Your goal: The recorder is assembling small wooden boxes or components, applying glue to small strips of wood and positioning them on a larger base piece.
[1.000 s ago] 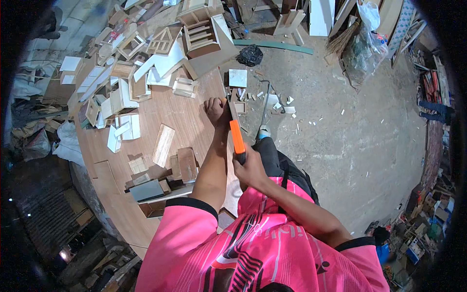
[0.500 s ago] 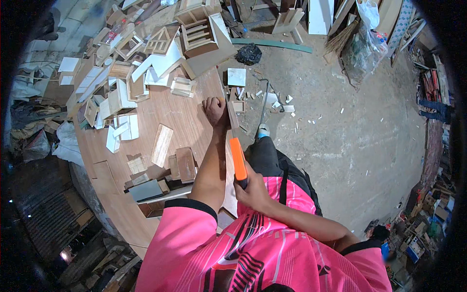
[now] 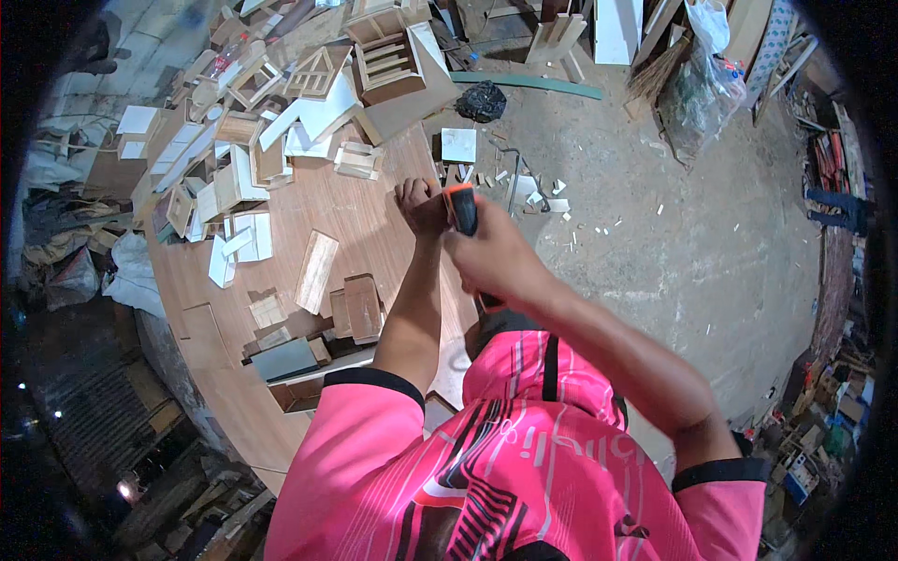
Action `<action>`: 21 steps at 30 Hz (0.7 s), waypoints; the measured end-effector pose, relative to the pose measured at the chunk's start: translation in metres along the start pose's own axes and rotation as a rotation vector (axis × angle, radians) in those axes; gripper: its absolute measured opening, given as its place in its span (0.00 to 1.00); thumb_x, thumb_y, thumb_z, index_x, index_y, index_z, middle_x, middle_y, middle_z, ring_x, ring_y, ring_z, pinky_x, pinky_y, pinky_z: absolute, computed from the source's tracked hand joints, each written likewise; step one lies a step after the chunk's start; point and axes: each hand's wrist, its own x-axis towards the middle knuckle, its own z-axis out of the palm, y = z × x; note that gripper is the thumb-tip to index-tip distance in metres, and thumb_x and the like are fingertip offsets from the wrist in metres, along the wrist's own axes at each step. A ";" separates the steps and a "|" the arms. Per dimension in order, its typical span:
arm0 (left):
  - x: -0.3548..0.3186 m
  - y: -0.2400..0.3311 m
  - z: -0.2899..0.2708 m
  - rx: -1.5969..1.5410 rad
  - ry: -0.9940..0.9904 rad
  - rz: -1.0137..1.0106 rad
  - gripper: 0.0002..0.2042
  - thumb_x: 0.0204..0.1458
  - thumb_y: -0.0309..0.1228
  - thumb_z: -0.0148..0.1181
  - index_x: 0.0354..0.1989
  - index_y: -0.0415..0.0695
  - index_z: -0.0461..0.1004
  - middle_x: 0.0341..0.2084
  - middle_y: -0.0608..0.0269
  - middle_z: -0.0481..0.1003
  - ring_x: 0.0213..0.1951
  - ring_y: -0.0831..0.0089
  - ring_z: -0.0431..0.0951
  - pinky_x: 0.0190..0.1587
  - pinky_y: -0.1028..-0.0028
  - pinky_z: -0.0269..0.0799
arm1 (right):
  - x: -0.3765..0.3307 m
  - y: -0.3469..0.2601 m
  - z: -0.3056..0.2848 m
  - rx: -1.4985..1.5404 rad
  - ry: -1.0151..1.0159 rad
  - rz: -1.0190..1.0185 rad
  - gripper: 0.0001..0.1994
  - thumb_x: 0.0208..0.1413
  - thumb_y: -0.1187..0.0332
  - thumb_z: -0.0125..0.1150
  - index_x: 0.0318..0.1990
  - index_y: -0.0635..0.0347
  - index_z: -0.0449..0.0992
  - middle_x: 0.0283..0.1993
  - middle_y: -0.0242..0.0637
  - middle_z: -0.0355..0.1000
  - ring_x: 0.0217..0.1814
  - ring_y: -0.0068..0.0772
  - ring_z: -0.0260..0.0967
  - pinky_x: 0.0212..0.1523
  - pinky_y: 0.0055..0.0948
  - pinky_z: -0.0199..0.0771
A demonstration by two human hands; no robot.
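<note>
My right hand [image 3: 496,248] is wrapped round the orange-and-black handle of a handsaw [image 3: 461,208], at the right edge of the wooden worktable [image 3: 360,220]. From this angle the blade is hidden. Just left of the handle, my left hand [image 3: 421,204] rests at the same table edge with its fingers curled down. Whatever lies under those fingers is hidden. Closest to that hand on the tabletop is a small slatted wooden piece [image 3: 358,160].
Small wooden cabinets and frames [image 3: 388,65] crowd the table's far left. Loose wood blocks [image 3: 363,307] and a pale board [image 3: 316,271] lie nearer. Offcuts, a white block [image 3: 458,145] and a black plastic bag [image 3: 481,101] are on the concrete floor. A broom [image 3: 659,73] leans at the back.
My right hand has pushed the saw handle forward along the table edge, up beside my left hand. The left hand stays nearly in place.
</note>
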 end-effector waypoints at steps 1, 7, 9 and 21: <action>0.000 -0.004 0.005 0.036 0.025 0.032 0.10 0.45 0.33 0.56 0.18 0.44 0.66 0.23 0.58 0.67 0.33 0.56 0.66 0.41 0.61 0.61 | 0.013 0.004 0.000 -0.048 -0.010 0.039 0.14 0.49 0.76 0.51 0.45 0.63 0.65 0.19 0.30 0.60 0.13 0.24 0.59 0.11 0.28 0.59; -0.002 0.011 0.014 -0.067 0.061 0.162 0.11 0.43 0.36 0.57 0.18 0.46 0.64 0.21 0.59 0.65 0.31 0.58 0.65 0.39 0.63 0.59 | 0.083 0.033 0.002 -0.242 0.085 0.170 0.12 0.43 0.75 0.51 0.38 0.66 0.70 0.22 0.42 0.67 0.21 0.32 0.67 0.23 0.32 0.66; -0.001 0.010 0.010 -0.118 0.072 0.200 0.12 0.43 0.38 0.58 0.18 0.47 0.63 0.21 0.60 0.64 0.31 0.58 0.65 0.38 0.63 0.59 | 0.085 0.038 0.006 -0.284 0.165 0.143 0.10 0.43 0.71 0.56 0.32 0.69 0.75 0.25 0.49 0.72 0.29 0.38 0.73 0.34 0.35 0.71; 0.004 0.013 0.017 -0.057 0.103 0.340 0.12 0.46 0.38 0.54 0.18 0.46 0.66 0.20 0.60 0.66 0.32 0.60 0.67 0.41 0.62 0.59 | 0.101 0.060 -0.010 -0.300 0.121 0.121 0.11 0.46 0.69 0.55 0.33 0.70 0.72 0.25 0.48 0.71 0.27 0.38 0.71 0.27 0.36 0.69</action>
